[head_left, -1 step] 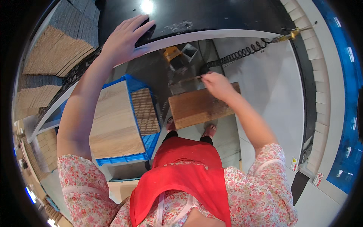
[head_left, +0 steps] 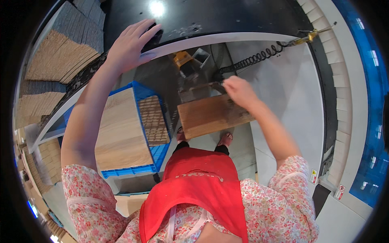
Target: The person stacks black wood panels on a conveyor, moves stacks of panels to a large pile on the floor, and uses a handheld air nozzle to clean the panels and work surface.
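Note:
My right hand (head_left: 239, 91) grips the upper right edge of a brown wooden board (head_left: 210, 115), held flat in front of my red apron (head_left: 194, 178), above my feet. My left hand (head_left: 129, 44) is raised with fingers spread, palm resting on the white-edged rim of a black machine top (head_left: 202, 16). It holds nothing. Below my left arm a blue crate (head_left: 152, 152) carries a stack of pale wooden boards (head_left: 121, 129) and a darker ridged board (head_left: 153, 121).
A black coiled cable (head_left: 255, 58) runs to a brass nozzle (head_left: 308, 37) at the upper right. A yellow part (head_left: 182, 58) sits under the machine rim. Stacks of tan and grey boards (head_left: 52, 60) stand at the left. The floor (head_left: 283, 93) is grey.

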Motion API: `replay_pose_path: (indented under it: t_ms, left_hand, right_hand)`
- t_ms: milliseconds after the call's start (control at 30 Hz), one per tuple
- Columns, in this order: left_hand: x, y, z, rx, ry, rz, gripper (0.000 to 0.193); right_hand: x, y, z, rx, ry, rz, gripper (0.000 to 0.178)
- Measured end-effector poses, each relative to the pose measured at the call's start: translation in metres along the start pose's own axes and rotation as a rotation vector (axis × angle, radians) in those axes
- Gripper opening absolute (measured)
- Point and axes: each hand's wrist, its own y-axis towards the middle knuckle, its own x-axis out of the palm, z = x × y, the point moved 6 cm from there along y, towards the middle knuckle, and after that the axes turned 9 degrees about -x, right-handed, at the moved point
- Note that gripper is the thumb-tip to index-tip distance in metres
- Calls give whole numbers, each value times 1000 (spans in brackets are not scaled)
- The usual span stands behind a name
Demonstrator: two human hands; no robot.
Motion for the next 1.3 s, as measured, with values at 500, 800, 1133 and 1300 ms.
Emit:
replay_pose_path:
  t_ms: [500,800,1133,1300]
  left_hand:
    - [176,-80,297,-887,-156,-91,49]
    - [183,-54,296,-945,-140,-229,38]
    - [186,-64,289,-962,-152,-229,38]
    - [187,-65,293,-968,-162,-218,39]
  right_hand:
    - [-170,105,102,-554,-405,566,11]
    - [-160,141,97,-405,-502,380,29]
    - [-167,157,87,-458,-540,-15,32]
    - [-168,147,88,-500,-458,22,20]
